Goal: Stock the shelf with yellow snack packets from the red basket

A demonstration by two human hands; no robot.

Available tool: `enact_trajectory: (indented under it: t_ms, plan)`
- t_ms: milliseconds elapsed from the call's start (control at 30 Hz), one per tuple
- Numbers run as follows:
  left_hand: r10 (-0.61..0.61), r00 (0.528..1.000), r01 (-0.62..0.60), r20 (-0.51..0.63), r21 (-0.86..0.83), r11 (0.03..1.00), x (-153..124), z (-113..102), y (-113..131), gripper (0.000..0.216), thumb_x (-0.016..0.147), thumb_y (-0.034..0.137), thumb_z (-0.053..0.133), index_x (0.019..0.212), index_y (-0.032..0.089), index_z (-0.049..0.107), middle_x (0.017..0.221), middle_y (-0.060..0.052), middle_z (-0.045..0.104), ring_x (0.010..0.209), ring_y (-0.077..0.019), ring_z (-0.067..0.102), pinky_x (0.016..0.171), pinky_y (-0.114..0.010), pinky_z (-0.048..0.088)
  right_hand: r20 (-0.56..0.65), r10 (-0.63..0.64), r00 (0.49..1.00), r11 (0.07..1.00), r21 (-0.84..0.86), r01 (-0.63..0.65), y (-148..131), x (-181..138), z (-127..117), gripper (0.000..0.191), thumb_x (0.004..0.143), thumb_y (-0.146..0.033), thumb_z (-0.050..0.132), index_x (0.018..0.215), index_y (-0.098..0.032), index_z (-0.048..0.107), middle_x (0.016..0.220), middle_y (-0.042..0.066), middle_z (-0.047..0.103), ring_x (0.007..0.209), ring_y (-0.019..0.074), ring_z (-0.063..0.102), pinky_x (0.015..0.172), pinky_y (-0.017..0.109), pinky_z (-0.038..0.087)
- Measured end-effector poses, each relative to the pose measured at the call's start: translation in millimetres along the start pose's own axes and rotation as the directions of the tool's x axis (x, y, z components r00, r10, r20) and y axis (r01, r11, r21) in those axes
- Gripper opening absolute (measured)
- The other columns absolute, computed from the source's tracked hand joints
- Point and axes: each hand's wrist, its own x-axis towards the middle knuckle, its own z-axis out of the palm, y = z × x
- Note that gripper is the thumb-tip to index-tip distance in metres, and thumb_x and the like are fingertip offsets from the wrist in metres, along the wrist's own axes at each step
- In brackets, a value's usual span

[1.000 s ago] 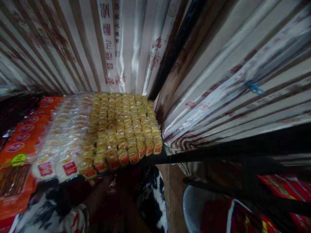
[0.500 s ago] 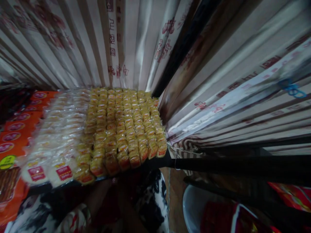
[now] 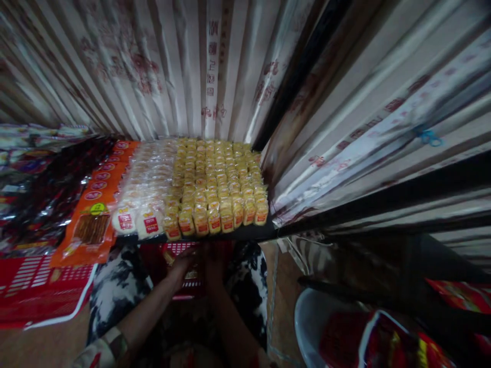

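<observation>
Both hands are low between my knees, just under the front edge of the shelf. My left hand is at a red perforated basket that has small yellowish packets in it. Close beside it, my right hand reaches down in deep shade. The fingers of both hands are too dark and blurred to make out, so anything in them is hidden. Above them, rows of small yellow wrapped cakes fill the shelf's right end. Two rows of white round packets stand left of the cakes.
Orange snack packets and dark shiny packets lie farther left. Another red basket sits at lower left. On the right are a pale tub with red packages and a dark rail. Curtains hang behind.
The view has shifted left and down, so the shelf goods appear farther right and smaller. My forearms, hands and the red baskets now show more clearly.
</observation>
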Motion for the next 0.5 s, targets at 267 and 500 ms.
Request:
enact_trajectory:
  t_ms: [267,500]
  plan:
    - [0.143,0.978,-0.164,0.154,0.137,0.977,-47.6,0.7,22.6,0.051,0.052,0.036,0.077,0.095,0.016,0.059,0.084,-0.005,0.067,0.074,-0.0181,0.063,0.065,-0.026,0.047,-0.053,0.021,0.998,0.998,0.054,-0.018,-22.5,-15.1,-27.3,0.034,0.068,-0.034,0.056,0.096,-0.017,0.065,0.096,0.008,0.069,0.089,0.0215,0.063,0.080,0.034,0.050]
    - [0.138,0.959,-0.180,0.248,0.153,0.972,-89.8,17.0,41.1,0.045,0.061,0.037,0.069,0.100,0.017,0.058,0.081,-0.002,0.067,0.072,-0.0169,0.062,0.061,-0.024,0.045,-0.042,-0.016,0.999,0.993,0.116,0.021,-48.3,-26.3,-48.2,0.037,0.069,-0.041,0.058,0.097,-0.016,0.064,0.094,0.007,0.068,0.085,0.0209,0.063,0.076,0.033,0.050]
